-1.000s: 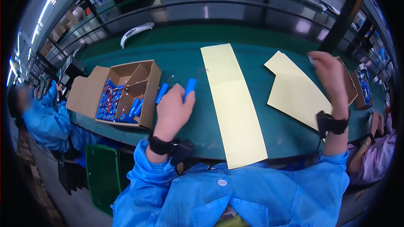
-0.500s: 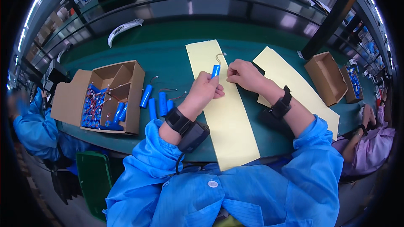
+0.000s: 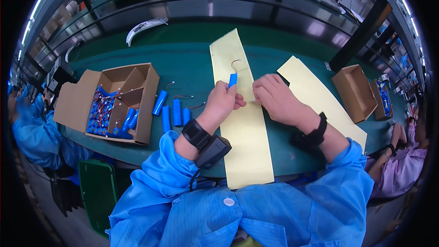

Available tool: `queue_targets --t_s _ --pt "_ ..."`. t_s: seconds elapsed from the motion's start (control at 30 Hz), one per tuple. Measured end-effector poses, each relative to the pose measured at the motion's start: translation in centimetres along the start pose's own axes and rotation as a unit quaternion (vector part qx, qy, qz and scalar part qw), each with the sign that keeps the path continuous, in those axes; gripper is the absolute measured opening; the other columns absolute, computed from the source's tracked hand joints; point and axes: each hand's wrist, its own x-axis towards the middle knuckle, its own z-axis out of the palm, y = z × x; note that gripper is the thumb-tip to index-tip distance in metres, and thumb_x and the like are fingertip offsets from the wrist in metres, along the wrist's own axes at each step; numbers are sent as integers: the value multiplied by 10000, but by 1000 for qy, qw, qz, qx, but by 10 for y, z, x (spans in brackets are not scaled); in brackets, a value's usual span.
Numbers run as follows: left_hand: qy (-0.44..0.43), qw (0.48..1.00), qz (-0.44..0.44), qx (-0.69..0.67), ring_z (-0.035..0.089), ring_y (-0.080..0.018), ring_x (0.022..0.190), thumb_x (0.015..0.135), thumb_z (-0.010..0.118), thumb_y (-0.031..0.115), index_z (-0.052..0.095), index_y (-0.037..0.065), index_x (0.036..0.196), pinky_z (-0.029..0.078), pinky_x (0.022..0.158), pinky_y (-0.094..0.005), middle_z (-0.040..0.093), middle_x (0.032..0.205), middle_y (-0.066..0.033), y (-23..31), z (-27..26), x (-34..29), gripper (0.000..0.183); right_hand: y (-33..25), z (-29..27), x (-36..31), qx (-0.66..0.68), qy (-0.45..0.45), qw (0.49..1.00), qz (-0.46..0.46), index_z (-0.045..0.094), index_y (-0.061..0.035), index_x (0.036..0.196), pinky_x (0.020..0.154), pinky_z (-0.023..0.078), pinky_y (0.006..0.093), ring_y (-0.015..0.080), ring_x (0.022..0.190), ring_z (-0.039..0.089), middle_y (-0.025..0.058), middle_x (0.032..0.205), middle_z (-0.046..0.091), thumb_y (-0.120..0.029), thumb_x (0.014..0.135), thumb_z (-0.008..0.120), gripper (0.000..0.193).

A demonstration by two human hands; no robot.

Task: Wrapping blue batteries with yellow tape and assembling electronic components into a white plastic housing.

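My left hand [image 3: 220, 103] is closed around a blue cylindrical battery [image 3: 233, 79]. The battery's top end points away from me, and a thin wire lead with a small white connector [image 3: 239, 60] curls up from it. Beneath lies a long pale yellow sheet [image 3: 249, 155]. At that sheet's right edge, the fingers of my right hand [image 3: 276, 98] are drawn together in a pinch; whatever is between the fingertips is too small to make out. Left of my left hand, several loose blue batteries [image 3: 177, 112] with wire leads rest on the green table [image 3: 192, 59].
An open cardboard box [image 3: 153, 96] with dividers holds many wired blue batteries at the left. More yellow sheets [image 3: 320, 96] lie at the right, before an empty carton [image 3: 359, 96] and a smaller box of blue parts [image 3: 383, 98]. Co-workers sit at both sides. A curved white object [image 3: 144, 28] lies behind.
My right hand has come down and turned, its fingers now lower at the sheet's edge. The yellow sheet has shifted and tilted a little. My left hand still holds the battery.
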Motion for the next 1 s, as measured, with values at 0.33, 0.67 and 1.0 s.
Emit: queue_targets --t_s 0.33,0.67,1.0 --pt "-117 935 70 -329 593 -151 868 1007 502 265 559 -17 1140 522 840 -275 606 986 -77 18 -17 -27 317 -26 -37 14 535 186 772 289 492 -38 973 756 453 234 81 844 530 19 897 521 -95 965 548 80" --pt "-141 944 67 -289 671 -248 985 1023 456 238 523 -35 1190 566 857 -317 626 1070 -126 21 -10 -41 327 -22 -11 19 541 144 770 308 512 -41 972 814 455 237 74 854 529 6 900 528 -62 903 615 126" --pt "-146 952 68 -259 683 -248 972 1025 453 265 515 -28 1186 567 826 -296 658 1057 -146 19 -6 -41 340 -24 -1 20 419 155 834 324 509 -36 940 794 469 245 86 817 540 17 873 543 -36 889 610 113"
